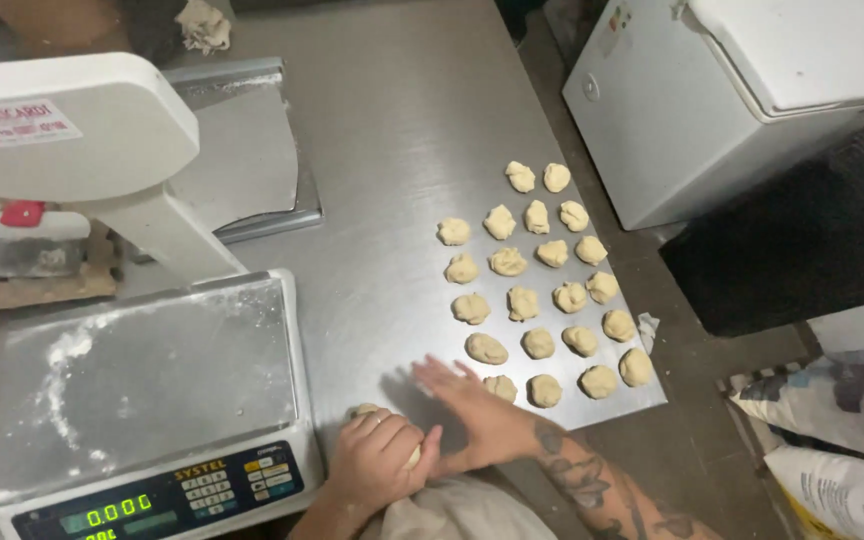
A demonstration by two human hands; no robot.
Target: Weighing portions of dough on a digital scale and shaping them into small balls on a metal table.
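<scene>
Item one, far left of my hands: a white electronic scale (152, 400) with a flour-dusted steel weighing plate, a green digit display and a small keypad; its white pole and head rise up and away from me. Beyond it, a flat steel tray (252, 150) lies on the brushed steel table (402, 100).

Item two: my left hand (380, 458), just right of the scale's front corner, fingers curled down and closed over a pale lump of dough (364, 410); only the lump's far edge and a sliver by my thumb show.

Item three: my right hand (467, 405), touching my left at the thumb side, laid palm-down on the table, fingers straight and together, pointing left and away from me. It holds nothing that I can see.

Item four: a small round dough piece (500, 386) just beside my right hand's knuckles, the nearest of the rows.

Item five, beyond and right of my right hand: pale portioned dough pieces (537, 265) set in rough rows toward the table's right edge, apart from one another.

Item six, far right, off the table: a white chest-type appliance (712, 90), and printed sacks (832, 440) on the floor.
</scene>
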